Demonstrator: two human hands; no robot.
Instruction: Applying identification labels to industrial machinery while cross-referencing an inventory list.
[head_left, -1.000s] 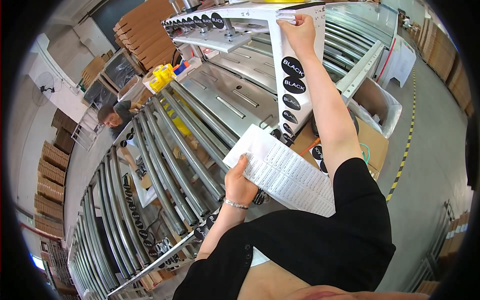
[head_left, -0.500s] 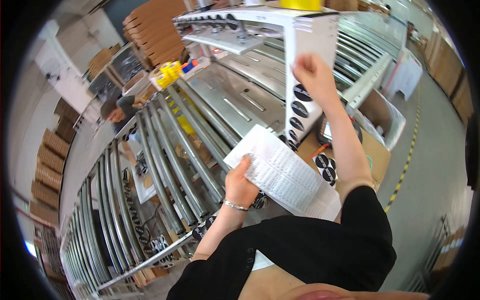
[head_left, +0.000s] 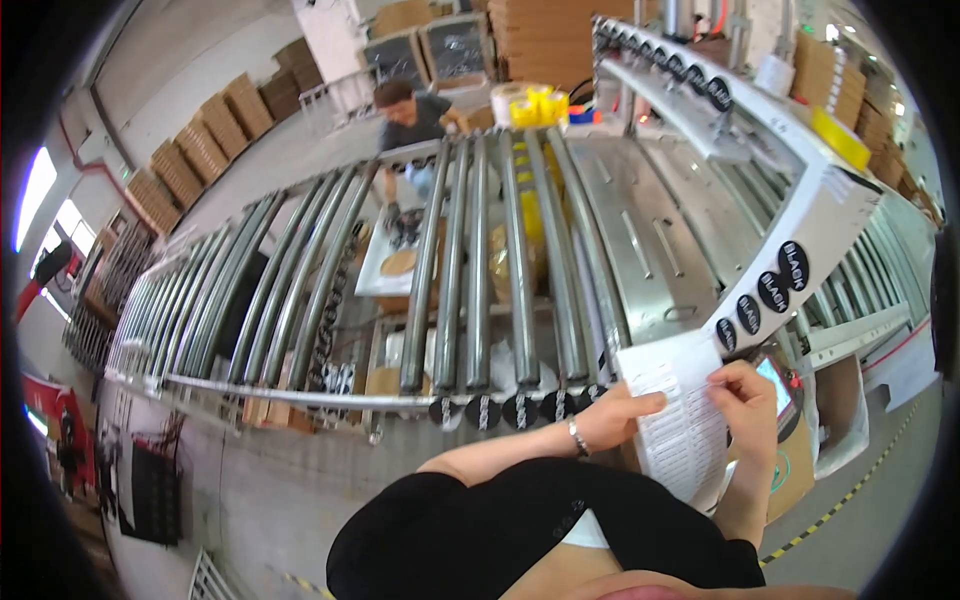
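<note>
A white label sheet (head_left: pixel 685 430), covered in rows of small printed labels, was in front of the person's chest, just off the near edge of a roller conveyor. The left hand (head_left: pixel 620 413) was closed on its left edge, thumb flat on top and fingers out of sight underneath. The right hand (head_left: pixel 748 402) was half curled at the opposite edge, its thumb and forefinger close together on the paper; whether they had hold of a label could not be told.

The sheet's upper end overlapped the foot of a slanting white post (head_left: pixel 845 205) with round black stickers (head_left: pixel 773 292) down its face. A yellow tape roll (head_left: pixel 840 138) sat on top. The right hand partly hid a device with a lit screen (head_left: pixel 774 385), near a cardboard box (head_left: pixel 790 465) and a lined bin (head_left: pixel 848 410).

Beyond the sheet lay a metal plate (head_left: pixel 625 215), and to its left the steel rollers (head_left: pixel 480 270), which blocked part of a white tray (head_left: pixel 385 260) below. More round black stickers hung along the near rail. Across the conveyor a co-worker (head_left: pixel 410 118) leaned in, near yellow rolls (head_left: pixel 535 103). Cardboard stacks (head_left: pixel 200 145) stood farther back.
</note>
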